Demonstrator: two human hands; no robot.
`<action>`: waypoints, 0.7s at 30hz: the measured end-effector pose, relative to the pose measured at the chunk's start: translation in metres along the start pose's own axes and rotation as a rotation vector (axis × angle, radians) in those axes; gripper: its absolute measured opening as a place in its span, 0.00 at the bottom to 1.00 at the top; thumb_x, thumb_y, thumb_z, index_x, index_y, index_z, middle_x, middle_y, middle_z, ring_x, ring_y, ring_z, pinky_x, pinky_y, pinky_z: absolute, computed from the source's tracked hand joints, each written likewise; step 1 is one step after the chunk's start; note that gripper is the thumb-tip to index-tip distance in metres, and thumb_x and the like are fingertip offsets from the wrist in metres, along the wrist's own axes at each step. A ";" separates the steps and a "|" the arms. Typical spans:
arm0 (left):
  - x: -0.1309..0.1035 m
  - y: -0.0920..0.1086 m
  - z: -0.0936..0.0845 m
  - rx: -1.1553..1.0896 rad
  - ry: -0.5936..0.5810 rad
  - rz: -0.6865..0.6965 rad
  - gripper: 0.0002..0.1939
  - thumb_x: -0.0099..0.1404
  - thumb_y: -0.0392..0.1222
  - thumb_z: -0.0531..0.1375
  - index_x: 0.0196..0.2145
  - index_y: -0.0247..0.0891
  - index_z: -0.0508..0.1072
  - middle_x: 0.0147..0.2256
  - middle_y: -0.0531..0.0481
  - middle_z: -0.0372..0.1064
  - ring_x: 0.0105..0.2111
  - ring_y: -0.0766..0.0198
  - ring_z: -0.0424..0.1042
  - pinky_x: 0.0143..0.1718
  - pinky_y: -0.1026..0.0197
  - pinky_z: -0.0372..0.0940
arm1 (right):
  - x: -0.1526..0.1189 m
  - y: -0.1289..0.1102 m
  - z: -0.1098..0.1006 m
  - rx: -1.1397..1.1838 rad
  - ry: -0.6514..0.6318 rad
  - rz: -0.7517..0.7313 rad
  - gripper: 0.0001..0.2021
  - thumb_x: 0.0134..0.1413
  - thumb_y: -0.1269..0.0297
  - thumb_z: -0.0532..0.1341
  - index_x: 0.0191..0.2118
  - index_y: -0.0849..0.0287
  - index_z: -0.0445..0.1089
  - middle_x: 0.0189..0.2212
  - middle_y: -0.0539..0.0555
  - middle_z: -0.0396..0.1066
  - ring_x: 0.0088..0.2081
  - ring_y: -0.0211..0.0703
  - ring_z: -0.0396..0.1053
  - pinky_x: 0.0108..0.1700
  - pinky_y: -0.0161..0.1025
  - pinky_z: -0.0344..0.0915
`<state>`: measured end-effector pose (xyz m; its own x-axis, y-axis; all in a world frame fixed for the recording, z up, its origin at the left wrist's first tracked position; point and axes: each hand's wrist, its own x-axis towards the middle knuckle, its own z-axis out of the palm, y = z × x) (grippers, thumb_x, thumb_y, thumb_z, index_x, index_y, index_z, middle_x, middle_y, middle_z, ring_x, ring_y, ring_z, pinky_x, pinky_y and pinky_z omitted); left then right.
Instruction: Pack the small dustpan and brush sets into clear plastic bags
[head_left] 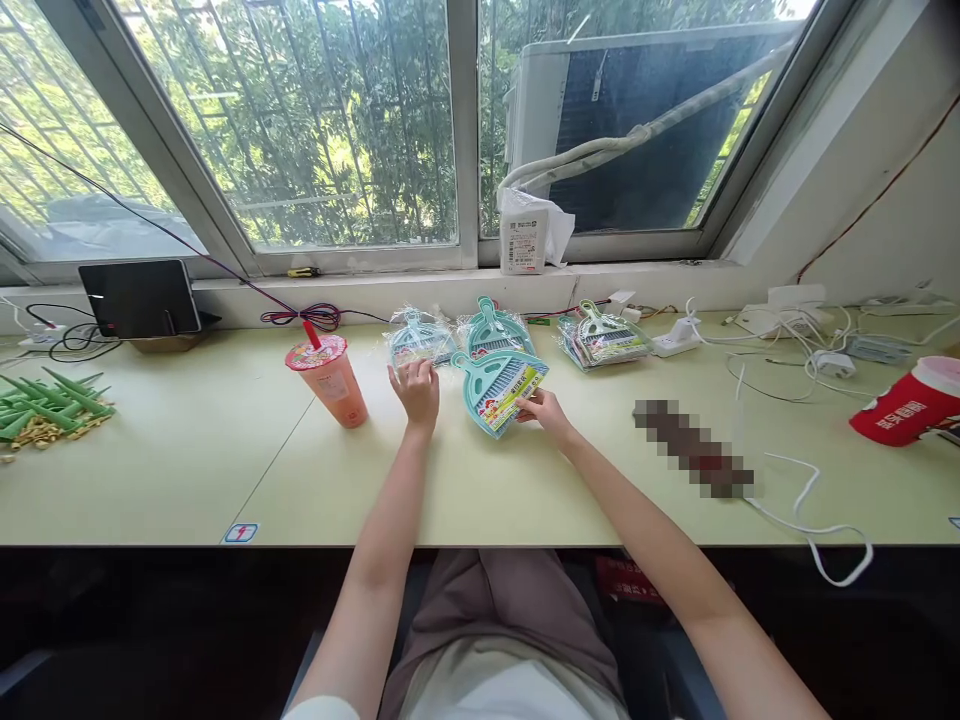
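My right hand (545, 412) pinches the lower right edge of a small light-green dustpan-and-brush set (491, 385) with a bright yellow printed label, tilted just above the table. My left hand (417, 388) is at the near edge of a plastic-wrapped dustpan set (418, 335), its fingers curled over the clear film; the fingertips are partly hidden. Behind the held set lies another wrapped green dustpan set (491, 328). To the right is a small pile of wrapped dustpan sets (606, 338).
An orange drink cup (330, 385) with a red straw stands left of my left hand. Farther left are green pointed pieces (56, 405) and a tablet (142, 298). White cables (814, 510), a blurred-out object (694, 450) and a tipped red cup (900, 405) lie right.
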<state>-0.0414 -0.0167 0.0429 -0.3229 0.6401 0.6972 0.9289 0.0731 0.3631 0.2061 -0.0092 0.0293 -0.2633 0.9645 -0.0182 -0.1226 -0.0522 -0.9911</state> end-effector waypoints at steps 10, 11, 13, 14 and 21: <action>0.002 0.014 -0.004 -0.125 0.039 0.128 0.14 0.68 0.41 0.50 0.41 0.45 0.76 0.54 0.47 0.66 0.61 0.55 0.56 0.65 0.40 0.40 | -0.001 0.000 0.002 0.056 -0.107 0.007 0.20 0.36 0.55 0.72 0.36 0.60 0.73 0.30 0.55 0.77 0.26 0.41 0.73 0.29 0.37 0.73; 0.002 0.016 -0.005 -0.144 0.034 0.140 0.14 0.68 0.41 0.51 0.40 0.45 0.77 0.54 0.47 0.65 0.61 0.55 0.55 0.64 0.41 0.44 | -0.001 0.001 0.003 0.070 -0.111 0.006 0.20 0.36 0.55 0.72 0.36 0.60 0.73 0.30 0.55 0.77 0.26 0.41 0.73 0.30 0.37 0.73; 0.002 0.022 -0.006 -0.180 0.032 0.145 0.13 0.68 0.42 0.52 0.39 0.46 0.77 0.56 0.47 0.63 0.62 0.54 0.54 0.63 0.42 0.49 | -0.001 0.003 0.005 0.110 -0.091 0.001 0.19 0.37 0.56 0.72 0.36 0.59 0.73 0.31 0.55 0.77 0.27 0.41 0.73 0.31 0.37 0.73; 0.001 0.024 -0.006 -0.195 0.041 0.138 0.13 0.67 0.42 0.53 0.39 0.46 0.78 0.56 0.47 0.62 0.63 0.54 0.53 0.62 0.42 0.51 | -0.002 0.004 0.007 0.132 -0.068 0.000 0.18 0.37 0.56 0.72 0.35 0.59 0.73 0.31 0.54 0.76 0.27 0.41 0.73 0.31 0.38 0.73; -0.002 0.032 -0.012 -0.173 0.173 -0.019 0.11 0.67 0.44 0.54 0.37 0.46 0.78 0.64 0.52 0.48 0.67 0.53 0.42 0.63 0.42 0.50 | 0.000 0.009 0.012 0.216 0.041 -0.025 0.19 0.35 0.55 0.71 0.35 0.58 0.70 0.32 0.54 0.76 0.27 0.41 0.73 0.32 0.38 0.73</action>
<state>-0.0132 -0.0248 0.0611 -0.3801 0.4984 0.7792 0.8822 -0.0579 0.4674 0.1936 -0.0131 0.0223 -0.2186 0.9758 -0.0037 -0.3318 -0.0779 -0.9401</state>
